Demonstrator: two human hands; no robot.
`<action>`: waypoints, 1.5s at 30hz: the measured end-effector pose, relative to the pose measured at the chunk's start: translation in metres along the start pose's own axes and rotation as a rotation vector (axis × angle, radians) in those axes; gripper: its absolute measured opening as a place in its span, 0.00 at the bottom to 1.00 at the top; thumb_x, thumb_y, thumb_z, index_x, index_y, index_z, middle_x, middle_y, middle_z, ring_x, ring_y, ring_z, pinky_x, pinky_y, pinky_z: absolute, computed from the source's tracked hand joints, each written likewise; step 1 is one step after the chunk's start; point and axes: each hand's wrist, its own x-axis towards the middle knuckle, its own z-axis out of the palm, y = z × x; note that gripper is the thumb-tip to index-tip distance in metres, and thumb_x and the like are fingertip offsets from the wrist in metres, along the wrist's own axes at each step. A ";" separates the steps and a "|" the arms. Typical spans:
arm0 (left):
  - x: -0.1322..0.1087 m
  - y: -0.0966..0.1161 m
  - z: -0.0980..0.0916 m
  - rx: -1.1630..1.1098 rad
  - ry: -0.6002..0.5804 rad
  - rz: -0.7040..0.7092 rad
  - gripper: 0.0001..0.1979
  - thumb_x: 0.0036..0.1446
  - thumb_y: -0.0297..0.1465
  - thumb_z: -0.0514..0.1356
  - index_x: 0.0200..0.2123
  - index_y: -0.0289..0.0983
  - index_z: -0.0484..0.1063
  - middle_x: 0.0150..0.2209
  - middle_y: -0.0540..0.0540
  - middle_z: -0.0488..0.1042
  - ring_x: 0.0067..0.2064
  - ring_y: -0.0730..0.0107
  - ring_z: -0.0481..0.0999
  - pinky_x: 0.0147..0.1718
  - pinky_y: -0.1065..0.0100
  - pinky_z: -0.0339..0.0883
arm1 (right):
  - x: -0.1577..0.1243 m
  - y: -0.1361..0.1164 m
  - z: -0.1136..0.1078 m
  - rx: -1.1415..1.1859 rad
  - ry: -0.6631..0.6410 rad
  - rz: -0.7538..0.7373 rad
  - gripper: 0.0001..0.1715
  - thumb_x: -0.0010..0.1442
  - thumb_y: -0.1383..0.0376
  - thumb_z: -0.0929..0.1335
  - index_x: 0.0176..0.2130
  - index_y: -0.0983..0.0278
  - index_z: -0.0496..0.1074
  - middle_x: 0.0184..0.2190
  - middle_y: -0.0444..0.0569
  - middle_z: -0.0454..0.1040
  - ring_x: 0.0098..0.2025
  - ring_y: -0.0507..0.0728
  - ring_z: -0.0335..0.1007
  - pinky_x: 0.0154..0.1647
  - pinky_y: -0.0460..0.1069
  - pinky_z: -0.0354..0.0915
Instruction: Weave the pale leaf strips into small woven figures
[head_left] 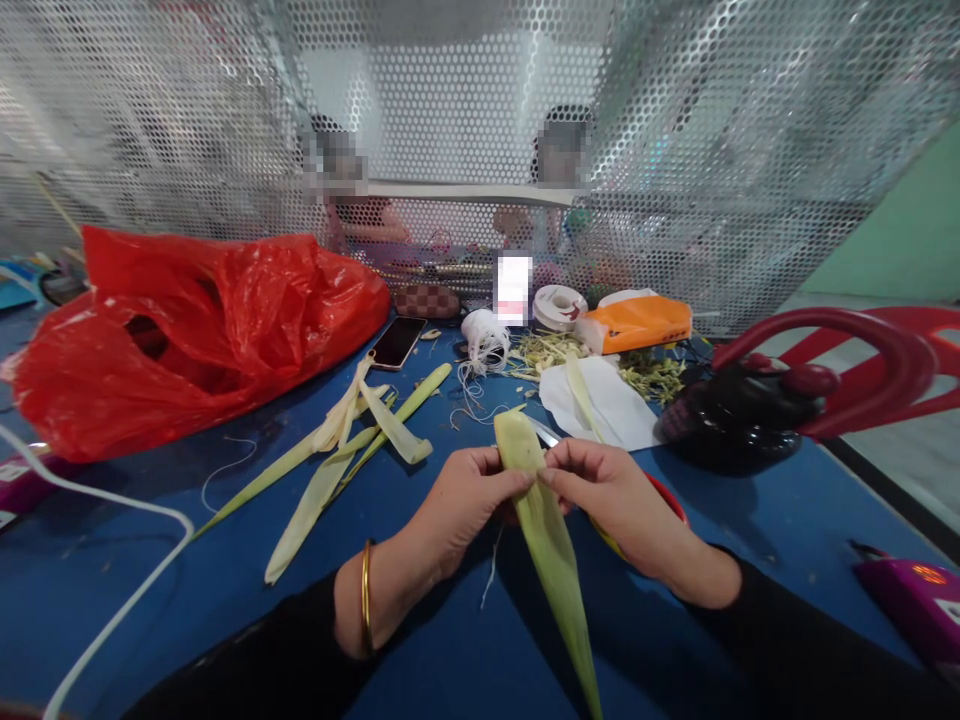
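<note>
A long pale green leaf strip [551, 545] is held between both hands over the blue table [187, 600], its tip pointing down toward me. My left hand [465, 500] pinches its left edge near the top, a gold bangle on that wrist. My right hand [607, 490] pinches the right edge opposite, and a red-handled tool [670, 497] shows under this hand. A thin white thread [491, 570] hangs below the hands.
Several loose leaf strips [337, 450] lie to the left. A red plastic bag [195, 330] fills the far left. A phone [396, 342], thread spool [484, 338], tape roll [559, 305], orange packet [637, 322], white paper [607, 400] and black kettle [739, 415] stand behind. Mesh screen beyond, people behind it.
</note>
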 end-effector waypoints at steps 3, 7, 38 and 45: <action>0.000 0.000 0.000 0.009 0.017 0.013 0.08 0.43 0.31 0.66 0.28 0.32 0.79 0.26 0.44 0.78 0.25 0.70 0.75 0.26 0.71 0.67 | 0.001 0.002 -0.001 -0.029 -0.008 0.006 0.09 0.49 0.62 0.72 0.26 0.64 0.71 0.20 0.39 0.68 0.23 0.48 0.62 0.25 0.45 0.63; 0.000 0.000 0.000 0.029 0.006 0.022 0.06 0.44 0.30 0.66 0.27 0.33 0.79 0.26 0.44 0.78 0.26 0.70 0.76 0.26 0.71 0.67 | 0.002 0.004 -0.003 -0.055 -0.021 0.005 0.08 0.50 0.61 0.71 0.27 0.64 0.72 0.21 0.40 0.69 0.24 0.49 0.63 0.25 0.45 0.64; 0.005 -0.013 -0.001 0.267 0.088 0.128 0.07 0.44 0.29 0.64 0.29 0.33 0.78 0.29 0.45 0.77 0.28 0.71 0.71 0.29 0.71 0.63 | -0.009 0.006 0.003 -0.607 0.111 -0.192 0.08 0.52 0.68 0.65 0.23 0.61 0.62 0.19 0.39 0.64 0.22 0.50 0.59 0.23 0.45 0.54; 0.007 -0.012 -0.004 0.257 0.072 0.127 0.07 0.44 0.30 0.65 0.29 0.33 0.77 0.28 0.48 0.76 0.28 0.72 0.71 0.28 0.72 0.62 | -0.005 0.009 0.001 -0.560 0.127 -0.176 0.07 0.51 0.68 0.65 0.23 0.61 0.63 0.18 0.39 0.64 0.22 0.50 0.59 0.24 0.46 0.54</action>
